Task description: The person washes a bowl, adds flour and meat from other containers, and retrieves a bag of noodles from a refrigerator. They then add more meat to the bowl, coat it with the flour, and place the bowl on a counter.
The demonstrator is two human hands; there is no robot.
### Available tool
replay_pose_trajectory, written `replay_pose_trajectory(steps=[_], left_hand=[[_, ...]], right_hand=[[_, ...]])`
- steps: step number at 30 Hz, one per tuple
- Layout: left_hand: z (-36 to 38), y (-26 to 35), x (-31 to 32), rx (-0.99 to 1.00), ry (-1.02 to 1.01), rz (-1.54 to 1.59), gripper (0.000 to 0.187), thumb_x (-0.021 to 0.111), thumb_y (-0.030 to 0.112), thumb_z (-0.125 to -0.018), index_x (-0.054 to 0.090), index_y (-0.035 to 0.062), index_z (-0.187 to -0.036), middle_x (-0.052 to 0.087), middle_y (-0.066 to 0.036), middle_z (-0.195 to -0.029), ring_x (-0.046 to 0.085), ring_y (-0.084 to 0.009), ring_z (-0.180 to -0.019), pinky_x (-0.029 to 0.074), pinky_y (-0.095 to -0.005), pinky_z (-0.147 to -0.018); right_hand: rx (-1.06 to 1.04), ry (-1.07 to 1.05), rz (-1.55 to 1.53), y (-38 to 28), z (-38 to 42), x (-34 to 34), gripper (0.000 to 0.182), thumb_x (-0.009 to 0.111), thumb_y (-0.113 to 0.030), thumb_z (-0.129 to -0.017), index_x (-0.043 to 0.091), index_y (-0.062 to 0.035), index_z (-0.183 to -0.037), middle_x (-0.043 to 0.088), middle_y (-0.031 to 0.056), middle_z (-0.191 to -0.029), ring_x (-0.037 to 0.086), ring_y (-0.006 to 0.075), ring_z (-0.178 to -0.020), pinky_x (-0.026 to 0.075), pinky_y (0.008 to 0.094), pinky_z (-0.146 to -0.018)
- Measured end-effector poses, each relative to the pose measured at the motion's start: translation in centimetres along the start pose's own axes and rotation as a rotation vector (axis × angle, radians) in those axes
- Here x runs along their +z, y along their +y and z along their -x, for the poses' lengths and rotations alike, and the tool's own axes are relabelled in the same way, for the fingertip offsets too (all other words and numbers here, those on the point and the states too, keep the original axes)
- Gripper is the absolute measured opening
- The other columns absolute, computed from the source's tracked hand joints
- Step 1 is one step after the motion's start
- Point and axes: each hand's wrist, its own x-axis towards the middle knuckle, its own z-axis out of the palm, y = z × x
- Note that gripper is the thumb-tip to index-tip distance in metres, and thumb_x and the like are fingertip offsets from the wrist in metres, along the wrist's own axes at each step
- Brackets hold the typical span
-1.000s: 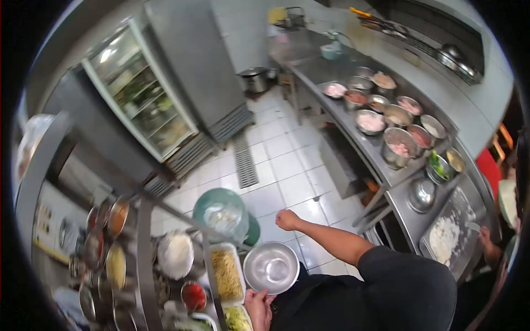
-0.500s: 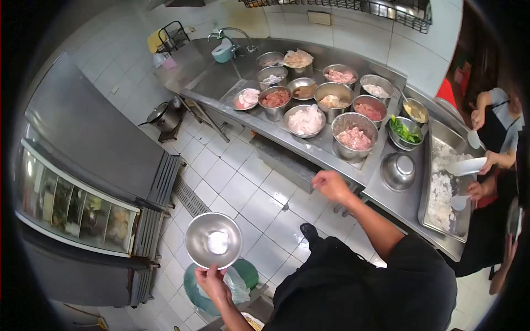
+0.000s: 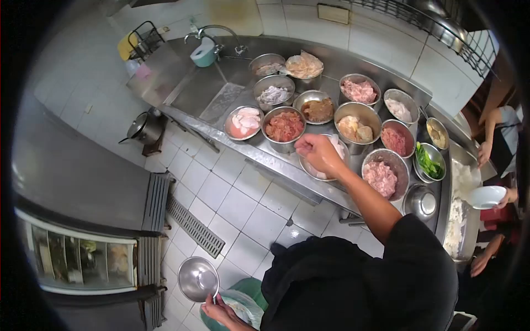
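My left hand (image 3: 221, 311) grips the rim of an empty steel bowl (image 3: 197, 278), low at my left side above the tiled floor. My right hand (image 3: 317, 154) is stretched out over the steel counter (image 3: 265, 163), fingers curled down into a bowl of pale sliced meat (image 3: 338, 148). Whether the fingers hold any slices is hidden. Beside it stand a bowl of reddish chopped meat (image 3: 284, 127) and a bowl of pink minced meat (image 3: 382, 176).
Several more steel bowls of raw food fill the counter, with greens (image 3: 428, 161) and an upturned bowl (image 3: 420, 202) at the right. A co-worker's hand holds a white bowl (image 3: 486, 196) over a rice tray (image 3: 457, 220). Sink tap (image 3: 215, 30), floor pot (image 3: 142, 128), floor drain (image 3: 193, 226), green bin (image 3: 243, 298).
My view has swung toward the counter. My right hand moved from above the floor out over the bowl of pale meat. The left hand lowered the steel bowl to my side.
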Motion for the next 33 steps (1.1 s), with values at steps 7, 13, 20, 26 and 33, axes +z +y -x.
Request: replay_pose_trajectory(steps=[7,13,20,26,33], left_hand=[[-11.4,2.7,10.8,0.119,-0.055,-0.103,0.023,0.059,0.0,-0.081,0.038,0.0073,-0.085,0.05,-0.007,-0.084,0.053,-0.0147,-0.071,0.051,-0.0252,-0.057],[-21.8,9.0,25.7,0.346,-0.264,-0.182,0.019,0.057,0.0,-0.081,0.049,0.0045,-0.098,0.056,-0.006,-0.091,0.056,-0.0135,-0.074,0.05,-0.0267,-0.057],[-22.2,14.4,42.4,0.246,-0.658,-0.008,0.017,0.053,-0.003,-0.083,0.047,0.0039,-0.097,0.056,-0.009,-0.099,0.06,-0.0185,-0.086,0.055,-0.0333,-0.07],[-22.7,11.9,47.2,0.127,-0.683,-0.104,0.018,0.057,-0.003,-0.081,0.047,0.0062,-0.093,0.057,-0.007,-0.094,0.058,-0.0161,-0.078,0.052,-0.0295,-0.06],[-21.8,9.7,47.9,-0.059,-0.544,-0.143,0.018,0.056,-0.005,-0.08,0.045,0.0069,-0.089,0.058,-0.007,-0.09,0.058,-0.0151,-0.076,0.051,-0.0257,-0.056]], right_hand=[[-0.009,0.048,0.098,-1.1,-9.2,5.4,0.006,0.066,-0.004,-0.082,0.066,0.0006,-0.085,0.065,0.0043,-0.076,0.056,0.009,-0.068,0.047,0.0258,-0.063],[0.112,0.195,0.23,0.4,-14.5,6.9,0.008,0.064,-0.004,-0.08,0.066,0.0015,-0.087,0.065,0.0082,-0.073,0.059,0.0145,-0.067,0.048,0.0301,-0.064],[0.126,0.29,0.433,0.8,-23.7,7.0,0.012,0.062,-0.004,-0.076,0.066,-0.0016,-0.087,0.067,0.0182,-0.079,0.065,0.0316,-0.073,0.049,0.0378,-0.067],[-0.086,0.313,0.821,9.8,-38.5,5.4,0.019,0.059,-0.007,-0.075,0.069,-0.0048,-0.092,0.067,0.0207,-0.088,0.065,0.038,-0.082,0.052,0.0437,-0.072],[0.347,-0.098,1.265,15.2,-49.9,6.2,0.025,0.057,-0.011,-0.081,0.067,-0.0039,-0.103,0.065,0.021,-0.106,0.063,0.0356,-0.1,0.051,0.0441,-0.086]])
